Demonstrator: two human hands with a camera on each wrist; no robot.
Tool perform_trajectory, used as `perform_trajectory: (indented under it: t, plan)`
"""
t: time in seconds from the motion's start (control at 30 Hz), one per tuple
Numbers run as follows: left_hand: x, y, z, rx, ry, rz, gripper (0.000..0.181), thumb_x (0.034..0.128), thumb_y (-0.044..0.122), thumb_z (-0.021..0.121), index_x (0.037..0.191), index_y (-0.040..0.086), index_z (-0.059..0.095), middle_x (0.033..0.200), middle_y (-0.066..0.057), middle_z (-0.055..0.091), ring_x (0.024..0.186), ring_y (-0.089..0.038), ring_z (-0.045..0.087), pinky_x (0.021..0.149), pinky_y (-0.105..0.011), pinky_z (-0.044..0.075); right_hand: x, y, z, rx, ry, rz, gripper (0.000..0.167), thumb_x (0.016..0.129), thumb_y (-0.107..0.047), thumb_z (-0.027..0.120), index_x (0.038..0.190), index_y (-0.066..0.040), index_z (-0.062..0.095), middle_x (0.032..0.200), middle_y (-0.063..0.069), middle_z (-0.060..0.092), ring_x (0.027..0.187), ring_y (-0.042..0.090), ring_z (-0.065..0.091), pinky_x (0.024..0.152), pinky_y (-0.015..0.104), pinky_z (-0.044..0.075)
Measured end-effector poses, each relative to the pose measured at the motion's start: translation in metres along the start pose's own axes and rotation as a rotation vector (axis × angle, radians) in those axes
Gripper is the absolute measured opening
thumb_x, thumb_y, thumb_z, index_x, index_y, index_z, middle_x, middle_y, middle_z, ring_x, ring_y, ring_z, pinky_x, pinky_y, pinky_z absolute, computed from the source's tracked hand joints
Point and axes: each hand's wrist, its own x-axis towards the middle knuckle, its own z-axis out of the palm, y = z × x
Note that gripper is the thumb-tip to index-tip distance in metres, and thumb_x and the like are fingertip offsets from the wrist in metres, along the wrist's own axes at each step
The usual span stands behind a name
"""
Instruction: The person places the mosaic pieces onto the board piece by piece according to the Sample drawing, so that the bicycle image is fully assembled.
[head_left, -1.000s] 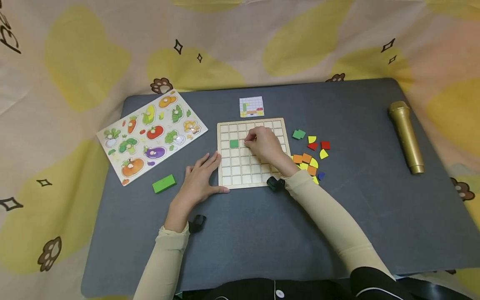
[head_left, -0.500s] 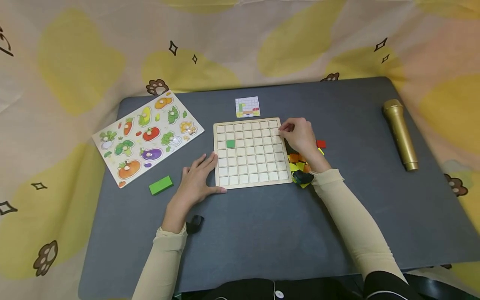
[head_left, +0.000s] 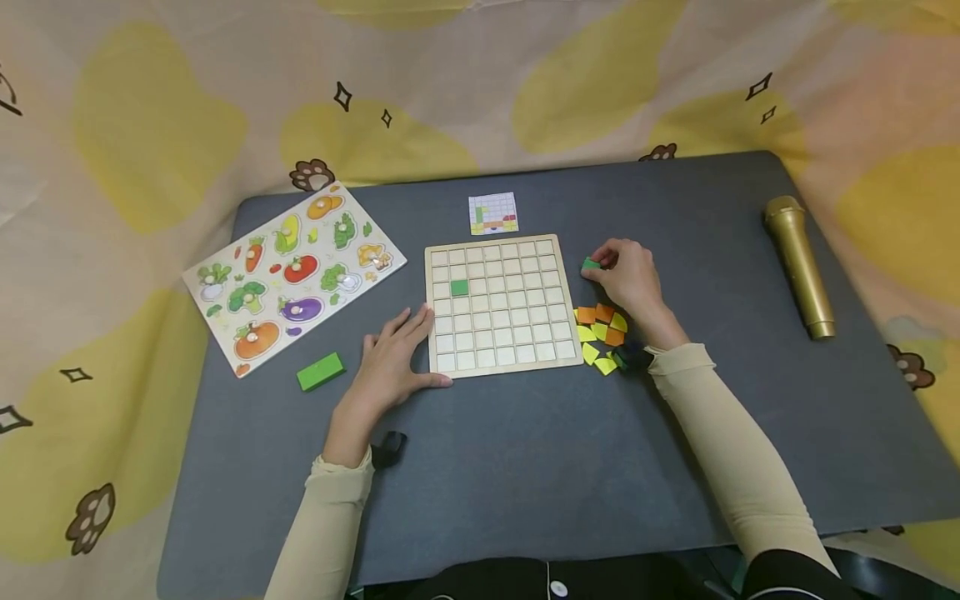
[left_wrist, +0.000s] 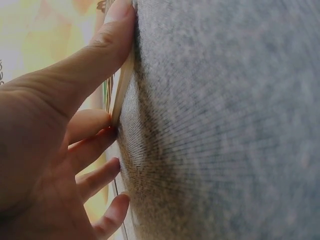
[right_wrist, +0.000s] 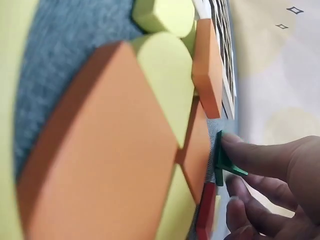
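Green tile [head_left: 591, 263], smooth: pinched between thumb and fingers of the right hand [head_left: 632, 273]. Pale wooden grid board [head_left: 502, 305], squarish: left of that hand; edge touched by the left hand [head_left: 393, 358], fingers spread. Orange and yellow tiles [head_left: 600, 332]: just nearside of the right hand, on woven-textured grey counter [head_left: 525, 467].

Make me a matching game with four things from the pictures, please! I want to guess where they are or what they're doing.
Column one
1. Gold microphone
2. Small pattern card
3. Green block
4. Right hand

Column two
A. Lying to the left of the left hand
B. Pinching a green tile
C. Farthest right of the four
D. Just beyond the wooden grid board, on the side away from the person

Right pairs: 1-C, 2-D, 3-A, 4-B
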Motion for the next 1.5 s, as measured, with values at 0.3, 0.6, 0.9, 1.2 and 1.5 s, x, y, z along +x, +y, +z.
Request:
perform_trajectory:
  t: [0.3,0.6,0.9,1.2,1.5]
  plan:
    - [0.0,0.0,0.0,-0.001,-0.001,0.004,0.113,0.0784,0.043,0.094,0.168,0.015,0.031,0.177,-0.004,0.027,0.164,-0.036,0.02,0.111,-0.065,0.026,0.0,-0.011,0.004,0.046,0.056,-0.052,0.015,0.1,-0.015,0.075,0.103,-0.001,0.079,0.094,0.018,0.071,0.081,0.03,0.06,0.07,0.036,0.042]
    - [0.001,0.0,0.001,-0.003,-0.002,0.004,0.114,0.0782,0.042,0.094,0.168,0.015,0.03,0.177,-0.004,0.026,0.164,-0.036,0.02,0.112,-0.067,0.025,0.002,-0.055,0.027,0.141,-0.068,-0.18,0.013,0.099,-0.014,0.077,0.103,-0.003,0.08,0.095,0.016,0.076,0.079,0.026,0.061,0.069,0.033,0.044]
    - [0.001,0.001,0.001,0.0,-0.008,-0.009,0.113,0.0782,0.043,0.094,0.168,0.016,0.03,0.177,-0.004,0.027,0.164,-0.036,0.021,0.11,-0.064,0.027,-0.001,-0.105,0.063,0.155,-0.213,-0.257,0.009,0.098,-0.015,0.078,0.099,-0.007,0.081,0.092,0.01,0.077,0.08,0.022,0.062,0.073,0.032,0.045]
    - [0.002,0.001,0.001,0.024,-0.005,-0.01,0.114,0.0788,0.046,0.093,0.168,0.015,0.03,0.177,-0.005,0.027,0.164,-0.036,0.022,0.107,-0.061,0.029,-0.011,-0.121,0.09,0.126,-0.296,-0.329,0.008,0.098,-0.015,0.078,0.094,-0.008,0.08,0.087,0.006,0.076,0.076,0.017,0.063,0.071,0.029,0.046]
    - [0.001,0.0,0.001,0.021,-0.002,-0.012,0.114,0.0783,0.046,0.093,0.168,0.016,0.03,0.176,-0.005,0.028,0.163,-0.035,0.022,0.107,-0.061,0.029,-0.018,-0.122,0.103,0.036,-0.311,-0.345,0.007,0.097,-0.015,0.078,0.092,-0.011,0.079,0.086,0.003,0.076,0.079,0.017,0.066,0.073,0.032,0.049]
